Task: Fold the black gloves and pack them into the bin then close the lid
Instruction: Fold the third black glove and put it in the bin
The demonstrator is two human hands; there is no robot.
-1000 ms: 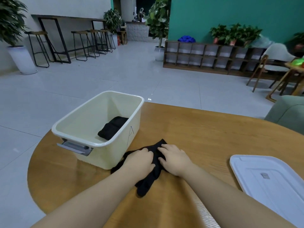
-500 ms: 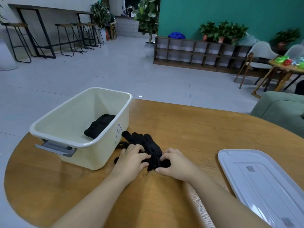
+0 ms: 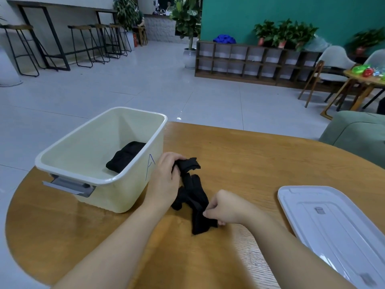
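A black glove (image 3: 194, 197) lies stretched on the round wooden table (image 3: 250, 163), just right of the cream bin (image 3: 133, 190). My left hand (image 3: 165, 180) grips the glove's far end beside the bin's wall. My right hand (image 3: 226, 208) pinches its near end. Inside the bin, a second black glove (image 3: 125, 156) lies folded on the floor. The white lid (image 3: 337, 226) rests flat on the table at the right.
The bin has a grey latch handle (image 3: 69, 185) on its near short side and a letter A drawn on its wall. A green sofa (image 3: 358, 132) stands beyond the table's right edge. Tiled floor, stools, shelves and plants lie behind.
The hands were pressed together on the bunched glove; now they have drawn apart, the left gripping the far end and the right pinching the near end, so the glove is stretched out.
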